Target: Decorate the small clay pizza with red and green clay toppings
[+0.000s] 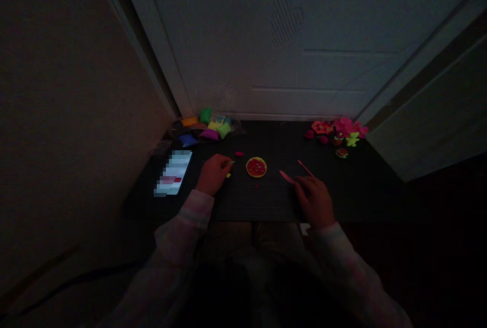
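A small round pizza-like clay piece (pixel 256 167), with a yellow rim and red top dotted with pale bits, lies mid-table. Left of it, my left hand (pixel 213 172) pinches a tiny strip of yellow-green clay (pixel 232 162) between thumb and fingertips. Just below those fingertips sits a small yellow clay bit (pixel 228 175). My right hand (pixel 316 200) has its fingers closed on the end of a pink plastic clay knife (pixel 286 176), whose blade points left. A second slim pink tool (pixel 305 168) lies beyond those fingers, partly behind them.
A phone (pixel 178 170) with a lit screen lies at the left. Behind it are several colourful clay packets (pixel 210 134). Pink and yellow clay figures (pixel 344 129) stand at the back right. A red clay lump (pixel 239 154) and a red crumb (pixel 256 186) lie near the middle.
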Action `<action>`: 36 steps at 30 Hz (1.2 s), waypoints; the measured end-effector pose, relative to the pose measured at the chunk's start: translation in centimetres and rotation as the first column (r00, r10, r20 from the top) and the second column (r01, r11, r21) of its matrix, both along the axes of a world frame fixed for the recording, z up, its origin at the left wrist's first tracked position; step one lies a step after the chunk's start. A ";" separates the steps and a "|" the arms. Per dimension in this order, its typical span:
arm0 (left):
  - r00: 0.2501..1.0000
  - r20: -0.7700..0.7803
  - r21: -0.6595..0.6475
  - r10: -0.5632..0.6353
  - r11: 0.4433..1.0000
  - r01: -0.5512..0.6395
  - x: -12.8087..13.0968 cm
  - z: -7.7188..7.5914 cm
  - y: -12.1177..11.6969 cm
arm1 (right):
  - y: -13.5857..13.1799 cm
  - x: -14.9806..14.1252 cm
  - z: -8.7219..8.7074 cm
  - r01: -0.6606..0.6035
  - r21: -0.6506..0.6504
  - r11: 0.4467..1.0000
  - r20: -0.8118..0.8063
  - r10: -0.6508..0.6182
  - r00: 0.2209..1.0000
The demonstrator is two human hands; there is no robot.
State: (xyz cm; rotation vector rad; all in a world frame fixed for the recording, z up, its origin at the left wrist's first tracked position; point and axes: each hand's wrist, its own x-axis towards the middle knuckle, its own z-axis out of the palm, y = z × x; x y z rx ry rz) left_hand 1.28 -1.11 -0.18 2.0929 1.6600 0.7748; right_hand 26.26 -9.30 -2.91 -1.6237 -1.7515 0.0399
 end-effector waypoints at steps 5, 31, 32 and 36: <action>0.971 0.095 0.053 -0.219 0.975 0.215 2.2 2.8 -4.6 | -2.0 -3.8 3.0 -0.150 0.031 0.988 -0.083 0.152 0.985; 0.996 0.009 0.066 -0.090 0.994 0.089 0.4 2.0 -4.1 | -3.1 -4.1 4.4 -0.367 -0.191 0.910 -0.827 0.052 0.559; 0.998 0.000 0.063 -0.055 0.996 0.055 0.0 1.9 -3.1 | -2.9 -4.0 4.1 -0.365 -0.203 0.908 -0.836 0.033 0.547; 0.999 -0.049 0.012 0.014 1.000 -0.013 -0.7 0.8 0.3 | -2.0 -3.7 2.9 -0.353 -0.253 0.901 -0.867 -0.050 0.495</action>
